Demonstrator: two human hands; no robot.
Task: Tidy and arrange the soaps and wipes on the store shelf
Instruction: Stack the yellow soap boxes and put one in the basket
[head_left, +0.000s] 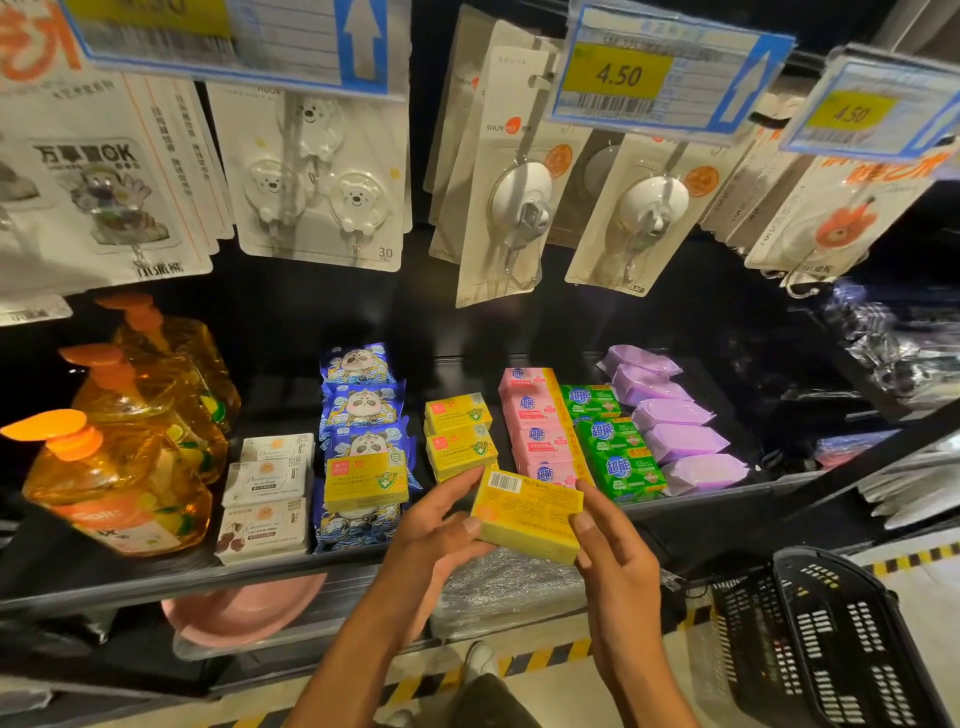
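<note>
A long black metal shelf (156, 582) runs just behind the left hand (436, 525) and the right hand (618, 566). A black plastic basket (831, 639) sits to the right of the right hand. Blue panda wipe packs (363, 405) lie left of the left hand. A stack of small yellow soap boxes (460, 434) sits just past the left hand. One yellow cardboard soap box (530, 514) is held between both hands, fingers curled round each end.

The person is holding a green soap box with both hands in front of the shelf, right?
Not quite. The head view shows the left hand and the right hand holding a yellow soap box, not a green one, in front of the shelf. The green soaps lie on the shelf itself.
</note>
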